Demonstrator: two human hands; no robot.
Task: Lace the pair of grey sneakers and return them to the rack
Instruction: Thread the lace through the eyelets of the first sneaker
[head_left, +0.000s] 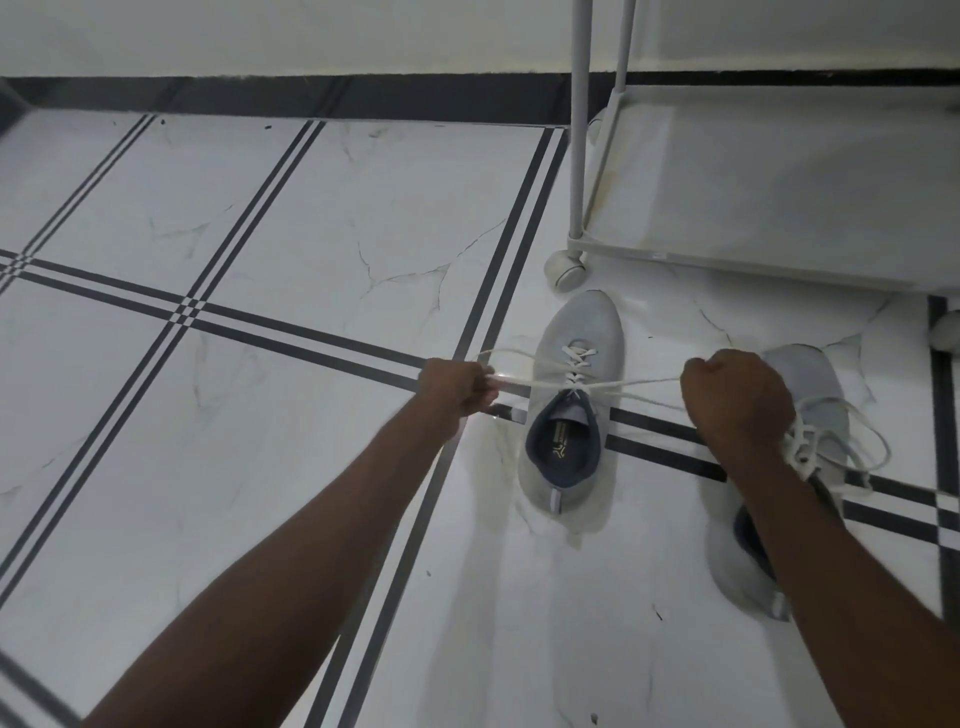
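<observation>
Head view: my left hand (457, 385) curled tight, fingers (485, 387) pinching one lace end (511, 382). My right hand (737, 397) in fist, holding other lace end (649, 384). Lace pulled out both sides over left sneaker (571, 410) on floor (311, 208). Right sneaker (826, 395) just beside, partly under my arm, bow already on it. Rack (779, 171) near, bottom shelf bare. Risk, I think: pull too hard, shoe slides; let lace slip, knot goes loose.

A home interior, likely an entryway: glossy white marble-look floor tiles with dark stripes (270, 208), a dark skirting board (311, 96), a white wheeled metal shoe rack (769, 197).
</observation>
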